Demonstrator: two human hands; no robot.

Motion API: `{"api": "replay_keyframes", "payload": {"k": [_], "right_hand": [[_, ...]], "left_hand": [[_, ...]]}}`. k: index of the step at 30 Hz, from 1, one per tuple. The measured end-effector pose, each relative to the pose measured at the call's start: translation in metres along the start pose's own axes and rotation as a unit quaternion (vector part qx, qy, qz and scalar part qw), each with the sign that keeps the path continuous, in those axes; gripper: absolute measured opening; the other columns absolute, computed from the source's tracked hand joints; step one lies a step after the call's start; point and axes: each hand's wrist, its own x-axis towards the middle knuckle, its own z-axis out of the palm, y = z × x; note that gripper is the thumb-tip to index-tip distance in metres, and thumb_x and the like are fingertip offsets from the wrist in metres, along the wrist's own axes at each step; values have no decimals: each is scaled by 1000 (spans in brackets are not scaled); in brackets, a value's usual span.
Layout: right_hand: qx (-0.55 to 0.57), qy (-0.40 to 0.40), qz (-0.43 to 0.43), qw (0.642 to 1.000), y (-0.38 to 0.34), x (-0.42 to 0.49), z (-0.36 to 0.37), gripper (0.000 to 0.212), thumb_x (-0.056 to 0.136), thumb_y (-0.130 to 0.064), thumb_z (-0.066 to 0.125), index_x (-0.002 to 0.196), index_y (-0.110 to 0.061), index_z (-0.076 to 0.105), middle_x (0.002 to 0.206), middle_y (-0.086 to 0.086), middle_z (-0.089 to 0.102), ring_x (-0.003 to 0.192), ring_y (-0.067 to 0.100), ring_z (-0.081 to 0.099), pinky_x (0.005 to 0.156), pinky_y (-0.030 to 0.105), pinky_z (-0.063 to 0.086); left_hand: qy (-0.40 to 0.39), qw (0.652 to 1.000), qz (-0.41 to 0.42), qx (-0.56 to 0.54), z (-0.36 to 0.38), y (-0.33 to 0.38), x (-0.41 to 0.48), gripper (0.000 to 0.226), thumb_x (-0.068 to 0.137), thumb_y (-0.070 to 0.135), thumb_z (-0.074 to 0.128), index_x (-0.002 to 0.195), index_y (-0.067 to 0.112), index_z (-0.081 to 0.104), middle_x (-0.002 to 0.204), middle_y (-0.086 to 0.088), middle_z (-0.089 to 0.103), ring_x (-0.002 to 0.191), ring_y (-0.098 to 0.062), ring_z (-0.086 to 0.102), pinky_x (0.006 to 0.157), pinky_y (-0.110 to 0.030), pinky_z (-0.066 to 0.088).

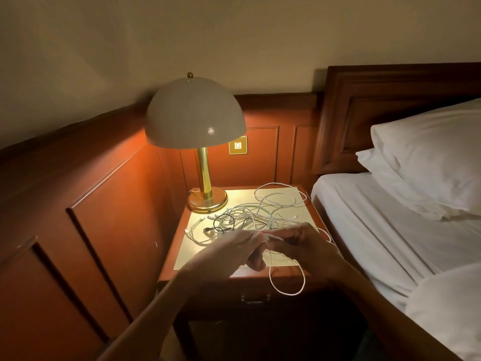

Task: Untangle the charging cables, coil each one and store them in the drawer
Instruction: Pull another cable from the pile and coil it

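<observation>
L hand (pixel 234 247) & R hand (pixel 302 242) fingers pinch white cable (pixel 289 294); loop hangs below, tangle (pixel 250 216) behind.

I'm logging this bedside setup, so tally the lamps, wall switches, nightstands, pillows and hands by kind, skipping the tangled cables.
Table lamp: 1
Wall switch: 1
Nightstand: 1
Pillows at the headboard: 2
Hands: 2, left hand and right hand, both holding a white cable
Total: 7
</observation>
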Motion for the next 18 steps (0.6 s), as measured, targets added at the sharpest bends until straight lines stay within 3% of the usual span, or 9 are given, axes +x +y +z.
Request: {"api": "replay_keyframes", "payload": {"k": [1,3,5,7,9,13,15,16,18], "right_hand": [[7,13,-2,1000,0,-1,2,28,95,-19,63,123,-16,71,113,-3,75,104,19,71,93,43,57],[5,42,-16,999,-4,-2,3,27,96,-15,64,122,-18,71,115,-10,74,108,9,69,92,24,54],[-10,67,-29,997,-10,-2,3,28,95,-15,65,120,-23,72,116,-18,71,110,-1,66,88,10,47],[-16,87,-52,995,-17,-1,2,29,93,-14,65,118,-28,71,114,-30,67,111,-9,62,87,3,43],[-20,98,-74,992,-22,0,1,30,92,-12,64,118,-27,69,111,-38,64,111,-15,59,87,0,40],[-37,108,-78,990,-30,8,-3,28,93,-13,65,119,-22,72,115,-29,67,112,-11,61,91,4,42],[-61,125,-72,988,-31,11,-5,28,94,-15,65,117,-30,71,111,-33,67,108,-11,63,89,4,44],[-73,134,-66,986,-31,11,-5,29,94,-16,65,116,-33,71,109,-34,66,105,-11,64,87,4,45],[-89,135,-45,986,-30,12,-8,25,95,-18,65,115,-30,74,110,-25,71,102,-7,67,88,9,49]], "left_hand": [[74,992,34,94,8,1,-1,38,106,29,35,80,13,57,68,7,60,68,-8,62,72,-27,52],[188,942,145,238,23,1,-3,35,106,30,33,86,15,57,70,14,56,65,-4,59,61,-15,46],[229,911,213,268,28,-3,-3,34,105,30,32,96,11,59,78,13,58,70,-1,59,58,-10,44],[261,887,247,291,25,-8,1,38,105,33,31,108,9,60,90,7,65,79,4,58,66,-9,46],[299,868,275,287,27,-8,2,40,105,34,30,110,8,61,94,8,64,85,10,56,73,-5,44],[339,890,259,162,35,6,6,39,105,33,32,100,9,62,87,16,62,82,-4,64,68,-12,48],[354,889,247,151,37,13,9,37,105,32,31,97,13,61,85,23,58,82,-3,62,69,-11,46],[365,881,242,180,34,14,10,39,105,36,29,95,16,60,84,27,54,83,-3,60,72,-14,45],[386,836,219,323,22,8,14,45,105,42,22,92,21,59,81,24,56,90,-6,54,78,-34,45]]}}
